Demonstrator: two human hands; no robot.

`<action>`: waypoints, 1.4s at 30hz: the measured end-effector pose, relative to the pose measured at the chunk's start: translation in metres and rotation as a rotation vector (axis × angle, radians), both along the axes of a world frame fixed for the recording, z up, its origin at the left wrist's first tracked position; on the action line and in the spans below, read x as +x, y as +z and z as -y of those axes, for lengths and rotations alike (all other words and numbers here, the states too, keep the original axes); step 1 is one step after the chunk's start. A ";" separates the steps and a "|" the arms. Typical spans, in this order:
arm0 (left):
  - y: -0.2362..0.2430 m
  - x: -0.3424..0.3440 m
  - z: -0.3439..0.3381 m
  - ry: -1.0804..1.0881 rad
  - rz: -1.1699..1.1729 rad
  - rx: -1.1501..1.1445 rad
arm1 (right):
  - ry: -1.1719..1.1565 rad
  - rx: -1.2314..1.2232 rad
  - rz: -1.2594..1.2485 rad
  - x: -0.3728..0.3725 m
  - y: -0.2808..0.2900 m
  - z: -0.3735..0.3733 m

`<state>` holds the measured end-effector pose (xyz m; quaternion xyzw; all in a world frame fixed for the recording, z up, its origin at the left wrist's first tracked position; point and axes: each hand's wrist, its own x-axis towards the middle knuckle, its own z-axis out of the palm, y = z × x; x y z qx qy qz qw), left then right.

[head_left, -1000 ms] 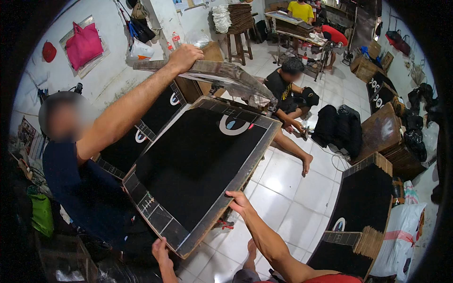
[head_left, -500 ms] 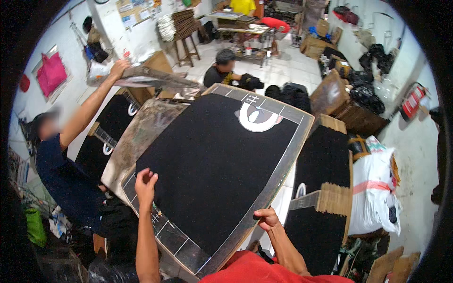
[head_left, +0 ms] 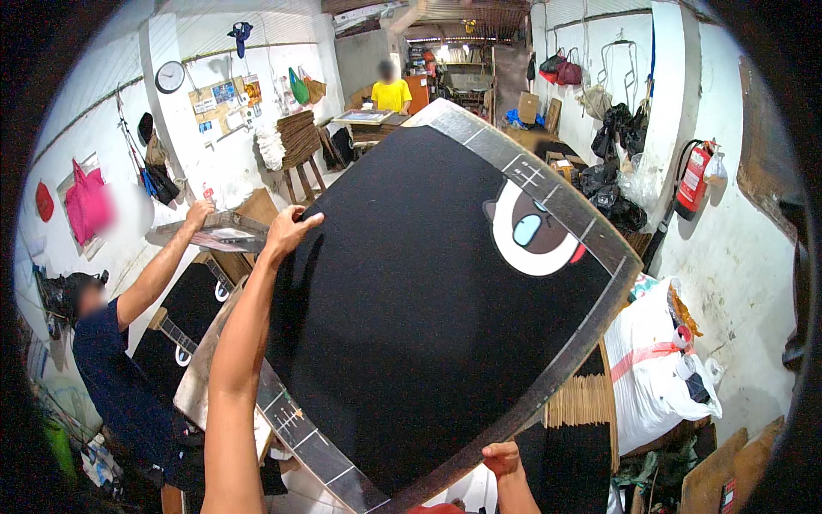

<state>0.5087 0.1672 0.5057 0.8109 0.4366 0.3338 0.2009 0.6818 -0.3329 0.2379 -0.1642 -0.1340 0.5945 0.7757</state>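
Observation:
A large flat board with a dark border and white ruled lines is tilted up before me. Black cloth covers most of its face, with a printed cartoon eye near the upper right corner. High on the left side, my left hand has its thumb and fingers pinched at the cloth's edge. My right hand grips the board's lower right edge, thumb on top; its other fingers are mostly hidden beneath.
At left, a co-worker in dark clothing raises a framed panel over similar black pieces. Another person in yellow is at the back. A stack of boards with black cloth and a white sack stand at right.
The board has risen and tilted up more steeply. My left hand has moved up and away to the cloth's edge. The view has lifted, and the co-worker's panel appears lower.

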 end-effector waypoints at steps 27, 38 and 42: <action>-0.186 0.102 0.143 -1.125 -0.025 0.481 | -0.408 -0.750 2.212 -0.015 0.119 -0.168; -0.264 0.115 0.120 -0.947 -0.074 0.245 | 0.037 -0.986 2.043 0.043 -0.017 -0.191; -0.346 0.068 0.112 -0.785 -0.143 0.025 | -0.018 -1.111 1.969 0.070 -0.063 -0.186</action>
